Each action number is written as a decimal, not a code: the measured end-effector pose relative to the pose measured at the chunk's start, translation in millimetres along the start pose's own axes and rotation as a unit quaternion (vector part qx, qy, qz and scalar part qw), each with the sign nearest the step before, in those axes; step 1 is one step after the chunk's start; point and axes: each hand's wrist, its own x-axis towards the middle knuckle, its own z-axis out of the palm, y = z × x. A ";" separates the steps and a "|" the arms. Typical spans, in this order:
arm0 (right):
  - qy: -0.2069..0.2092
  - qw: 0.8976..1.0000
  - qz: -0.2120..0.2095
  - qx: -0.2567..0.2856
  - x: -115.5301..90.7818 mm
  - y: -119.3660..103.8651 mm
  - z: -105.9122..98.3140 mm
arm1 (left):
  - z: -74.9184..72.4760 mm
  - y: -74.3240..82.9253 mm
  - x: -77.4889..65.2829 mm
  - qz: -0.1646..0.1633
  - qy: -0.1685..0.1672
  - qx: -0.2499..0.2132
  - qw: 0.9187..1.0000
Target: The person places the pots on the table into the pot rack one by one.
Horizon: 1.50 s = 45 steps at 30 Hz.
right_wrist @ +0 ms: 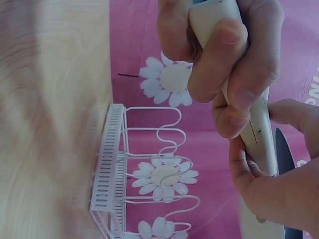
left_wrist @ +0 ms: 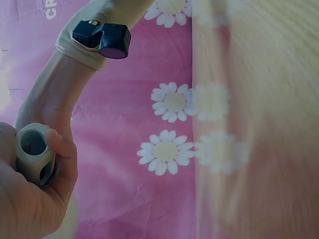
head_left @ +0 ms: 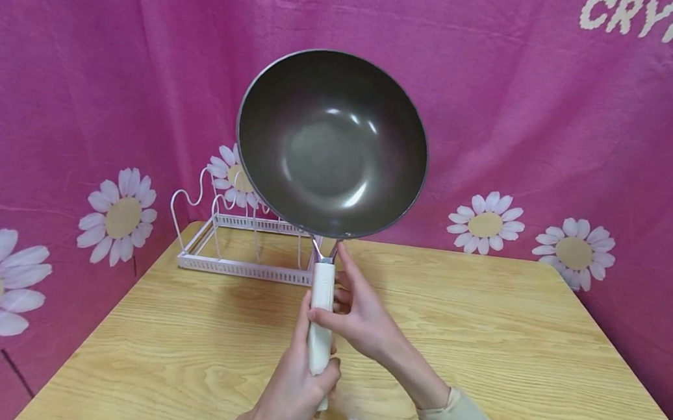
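Observation:
A deep, dark-lined wok (head_left: 329, 151) is held up above the table, its inside facing me and its cream handle (head_left: 321, 319) pointing down. My left hand (head_left: 297, 389) grips the lower part of that handle; in the left wrist view, the handle's hollow end shows inside the left hand (left_wrist: 30, 199). Higher up, my right hand (head_left: 364, 316) holds the handle with the thumb on its front. Its index finger reaches toward the metal fork below the bowl. In the right wrist view the right hand (right_wrist: 284, 186) lies near the bowl's edge, beyond the left fingers.
Behind the wok at the table's back left stands a white wire rack (head_left: 244, 268) with looped dividers, its right part hidden by the wok. Pink cloth (head_left: 524, 119) with daisies hangs along the back and sides of the wooden table (head_left: 480, 331).

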 end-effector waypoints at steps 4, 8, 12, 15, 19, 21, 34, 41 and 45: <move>-0.006 1.000 -0.013 0.000 6.1 -5.0 3.7 | -5.1 4.0 1.5 0.011 0.017 0.015 1.000; -0.010 1.000 -0.021 0.004 12.0 -8.9 7.1 | -9.9 5.9 2.9 0.028 0.034 0.033 0.998; -0.012 0.999 -0.032 0.004 16.9 -11.5 10.1 | -13.4 7.1 3.8 0.056 0.056 0.062 0.995; -0.015 0.999 -0.036 0.005 20.4 -13.8 12.0 | -15.4 7.8 5.0 0.077 0.072 0.090 0.990; -0.024 0.999 -0.045 0.006 26.0 -17.2 15.2 | -18.8 7.9 6.9 0.114 0.106 0.141 0.978; -0.029 0.998 -0.051 0.009 28.9 -18.1 17.2 | -21.0 7.3 7.2 0.133 0.127 0.170 0.968; -0.053 0.994 -0.082 0.055 45.4 -15.3 30.7 | -32.8 4.2 6.7 0.202 0.212 0.260 0.920; -0.068 0.989 -0.101 0.079 54.1 -20.4 37.4 | -40.0 9.4 8.8 0.207 0.224 0.236 0.923; -0.075 0.988 -0.105 0.087 58.7 -21.5 40.5 | -44.5 12.1 9.0 0.210 0.229 0.216 0.926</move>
